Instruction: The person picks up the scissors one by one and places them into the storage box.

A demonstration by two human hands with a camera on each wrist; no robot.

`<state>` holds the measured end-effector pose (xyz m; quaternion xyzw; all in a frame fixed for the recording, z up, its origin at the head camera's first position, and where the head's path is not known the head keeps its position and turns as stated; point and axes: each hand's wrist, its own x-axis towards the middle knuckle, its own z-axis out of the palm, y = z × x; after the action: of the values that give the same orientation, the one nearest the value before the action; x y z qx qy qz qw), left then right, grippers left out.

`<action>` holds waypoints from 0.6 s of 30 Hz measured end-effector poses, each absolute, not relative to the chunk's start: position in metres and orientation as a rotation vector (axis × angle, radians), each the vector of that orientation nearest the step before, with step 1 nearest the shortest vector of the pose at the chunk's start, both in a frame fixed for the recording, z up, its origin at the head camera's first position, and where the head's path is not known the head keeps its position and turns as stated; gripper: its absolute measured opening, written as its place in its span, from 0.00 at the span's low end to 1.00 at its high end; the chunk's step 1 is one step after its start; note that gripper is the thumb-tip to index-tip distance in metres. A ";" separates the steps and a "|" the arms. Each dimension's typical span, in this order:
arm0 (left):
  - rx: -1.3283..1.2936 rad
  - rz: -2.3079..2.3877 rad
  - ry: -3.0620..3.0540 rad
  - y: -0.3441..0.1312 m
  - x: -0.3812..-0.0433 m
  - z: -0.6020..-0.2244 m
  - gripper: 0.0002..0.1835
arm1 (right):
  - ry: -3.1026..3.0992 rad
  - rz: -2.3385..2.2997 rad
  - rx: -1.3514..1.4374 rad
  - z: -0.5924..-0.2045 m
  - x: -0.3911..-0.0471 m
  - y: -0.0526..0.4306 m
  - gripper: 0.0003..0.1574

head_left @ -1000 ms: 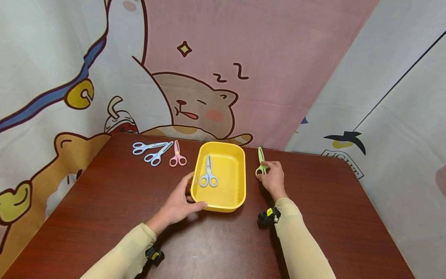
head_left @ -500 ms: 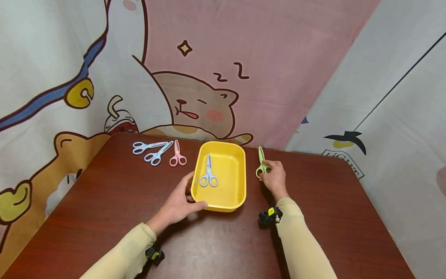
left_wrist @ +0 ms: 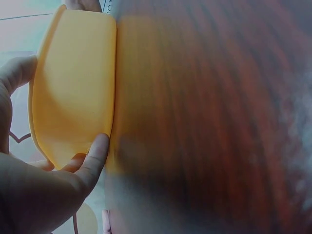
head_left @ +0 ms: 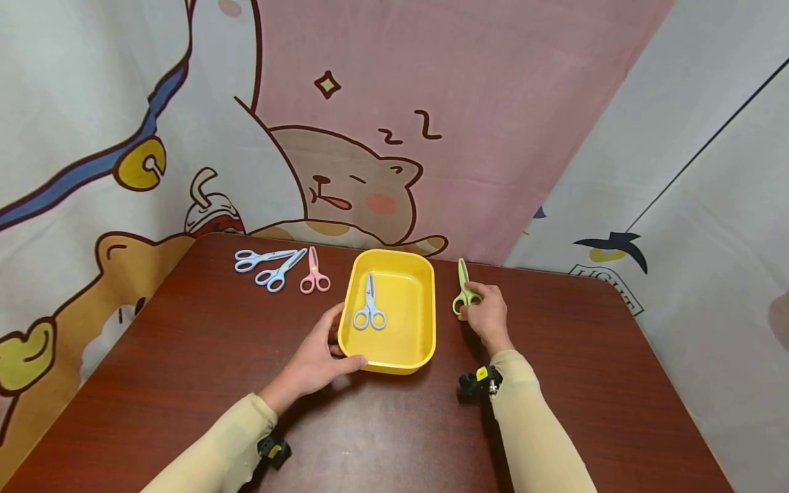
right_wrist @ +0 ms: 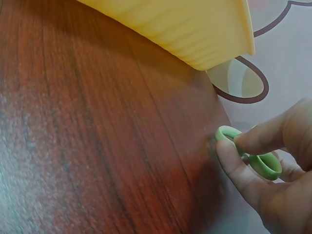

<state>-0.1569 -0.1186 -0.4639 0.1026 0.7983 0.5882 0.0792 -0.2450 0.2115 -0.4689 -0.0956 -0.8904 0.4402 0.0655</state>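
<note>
A yellow plastic tray [head_left: 407, 311] stands in the middle of the table, with one pair of pale blue scissors [head_left: 370, 315] lying inside. My left hand [head_left: 314, 357] grips the tray's near left corner, thumb at the front rim and fingers along the left side; the left wrist view shows them on the tray wall [left_wrist: 75, 83]. To the right of the tray my right hand [head_left: 487, 316] pinches the handle of light green scissors [head_left: 462, 274], blades pointing to the back. The right wrist view shows thumb and finger on the green handle loops [right_wrist: 265, 165].
Left of the tray, at the back, lie two pairs of light blue scissors [head_left: 248, 261], close together, and pink scissors [head_left: 314, 279]. The dark red-brown table [head_left: 394, 438] ends at a cartoon-printed curtain [head_left: 481, 137].
My right hand has shifted very slightly to the right, and the green scissors a little with it. The left hand and the tray have stayed in place.
</note>
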 end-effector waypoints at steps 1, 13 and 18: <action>0.308 1.763 2.387 -0.119 -0.157 -0.464 0.57 | -2.682 1.340 -0.293 -0.469 -0.245 0.212 0.40; 0.300 1.750 2.396 -0.118 -0.156 -0.463 0.57 | -2.635 1.480 -0.310 -0.466 -0.245 0.213 0.43; 0.295 1.750 2.393 -0.118 -0.157 -0.463 0.57 | -2.635 1.479 -0.325 -0.465 -0.245 0.214 0.44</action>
<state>-0.1566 -0.1177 -0.4629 0.0988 0.8005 0.5855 0.0812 -0.2446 0.2141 -0.4653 -0.1068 -0.8659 0.4860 0.0511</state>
